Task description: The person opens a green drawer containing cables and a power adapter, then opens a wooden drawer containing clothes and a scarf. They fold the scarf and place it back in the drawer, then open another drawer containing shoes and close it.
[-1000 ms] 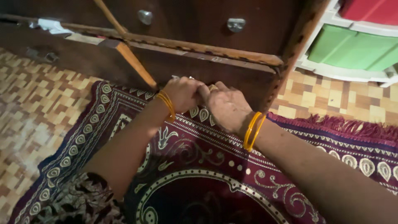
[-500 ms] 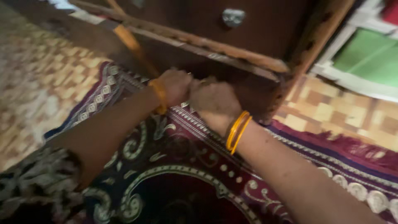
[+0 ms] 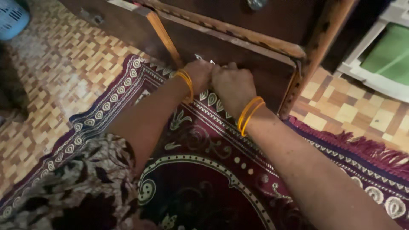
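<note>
Head view. Both hands meet at the front face of the bottom wooden drawer (image 3: 251, 64) of a dark cabinet, low down where it meets the patterned maroon rug (image 3: 204, 170). Left hand (image 3: 199, 76) and right hand (image 3: 233, 86) touch each other, knuckles up, fingers curled onto a small pale metal fitting (image 3: 200, 57) directly ahead of them on the panel; cannot tell if either hand truly grips it. The drawer's long axis runs left-right across the view, tilted. Left hand is slightly nearer the fitting. Both forearms extend forward, each wrist carrying 2 orange bangles (image 3: 250, 115).
</note>
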